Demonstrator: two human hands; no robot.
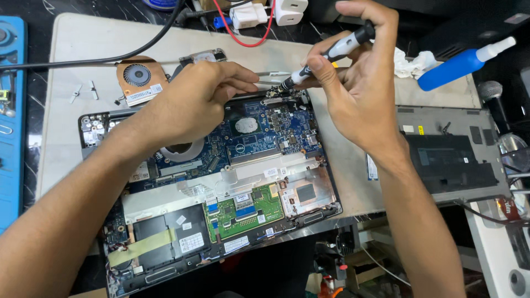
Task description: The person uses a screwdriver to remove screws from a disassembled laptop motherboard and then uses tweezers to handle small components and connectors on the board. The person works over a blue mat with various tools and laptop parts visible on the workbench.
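Note:
An opened laptop (221,182) lies on a beige mat, its blue motherboard (265,132) and green board exposed. My right hand (353,83) grips a black and silver screwdriver (331,52), its tip down at the top edge of the motherboard. My left hand (193,102) pinches metal tweezers (273,77) that point right toward the screwdriver tip. Both tools meet near the laptop's upper middle edge.
A copper-coloured cooling fan (138,80) lies at the upper left of the mat (83,49). The laptop's bottom cover (452,160) rests at the right. A blue squeeze bottle (458,66), crumpled tissue, cables and white chargers (265,12) sit along the back. A blue tray (11,110) borders the left.

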